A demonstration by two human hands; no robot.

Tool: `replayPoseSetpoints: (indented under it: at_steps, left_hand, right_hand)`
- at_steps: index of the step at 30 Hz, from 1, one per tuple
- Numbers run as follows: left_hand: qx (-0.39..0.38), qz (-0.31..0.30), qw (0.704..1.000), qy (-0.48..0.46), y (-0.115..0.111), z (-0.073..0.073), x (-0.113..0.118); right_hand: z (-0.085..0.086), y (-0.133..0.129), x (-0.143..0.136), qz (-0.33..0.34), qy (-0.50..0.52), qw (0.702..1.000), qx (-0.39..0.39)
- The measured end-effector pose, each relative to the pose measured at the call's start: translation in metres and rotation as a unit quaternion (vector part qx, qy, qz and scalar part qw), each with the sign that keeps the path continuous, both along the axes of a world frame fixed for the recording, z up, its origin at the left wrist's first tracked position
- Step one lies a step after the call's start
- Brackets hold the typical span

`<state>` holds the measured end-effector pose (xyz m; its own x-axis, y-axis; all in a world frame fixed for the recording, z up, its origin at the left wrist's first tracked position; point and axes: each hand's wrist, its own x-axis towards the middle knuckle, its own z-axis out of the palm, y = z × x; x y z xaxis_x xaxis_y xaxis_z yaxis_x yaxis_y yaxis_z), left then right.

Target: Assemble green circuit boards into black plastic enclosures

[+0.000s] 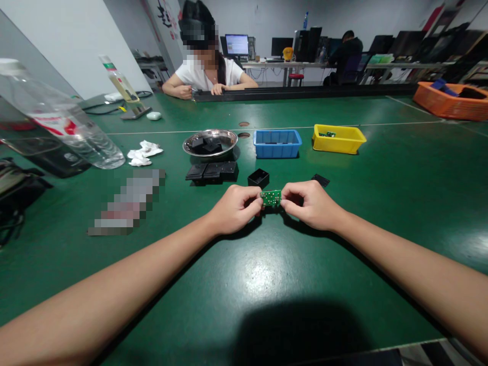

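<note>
Hands (234, 207) (310, 204) pinch circuit board (271, 197) ends, seemingly off-table.

Green table (267, 274), white walls (64, 35), monitor-laden desks (305, 65) behind

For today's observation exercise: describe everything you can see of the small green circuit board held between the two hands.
The green circuit board is small, rectangular and flat, dotted with pale solder points. It is held level just above the green table, pinched at its ends by the left hand and right hand. Finer parts are too small to tell.
</note>
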<state>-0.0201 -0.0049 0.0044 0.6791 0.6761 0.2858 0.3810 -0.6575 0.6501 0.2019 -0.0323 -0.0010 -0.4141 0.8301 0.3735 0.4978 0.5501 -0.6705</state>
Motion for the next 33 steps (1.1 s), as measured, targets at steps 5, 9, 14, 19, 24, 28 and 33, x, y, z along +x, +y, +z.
replayPoseSetpoints:
  at_steps: [5,9,14,19,24,28,33]
  left_hand:
    - [0.006,0.000,1.000,0.002,0.0004,-0.0006,-0.0011]
    - [0.012,-0.002,1.000,0.001,0.0001,-0.0009,-0.0013]
    - [0.003,-0.002,1.000,0.000,0.0000,-0.0008,-0.0009]
    - [0.001,-0.001,1.000,-0.002,0.0002,-0.0013,-0.0009]
    - [0.004,-0.003,1.000,-0.004,0.0002,-0.0012,-0.0014]
    - [0.014,-0.008,1.000,-0.005,0.0003,-0.0006,-0.0011]
    - [0.018,-0.006,1.000,-0.006,0.0002,-0.0007,-0.0005]
  right_hand:
    - [0.0002,-0.0004,0.0001,0.000,0.000,1.000,0.001]
    - [-0.0001,0.0000,0.0003,0.001,-0.003,1.000,0.004]
    - [0.0000,0.0002,0.0004,0.002,-0.005,1.000,0.005]
    - [0.0006,0.0001,0.0003,0.002,-0.006,1.000,0.004]
    - [0.0004,-0.0001,0.0006,0.003,-0.004,1.000,0.007]
    - [-0.0002,0.0000,0.0006,0.001,-0.003,1.000,0.009]
    - [-0.0003,-0.0001,0.0001,0.001,0.007,1.000,0.001]
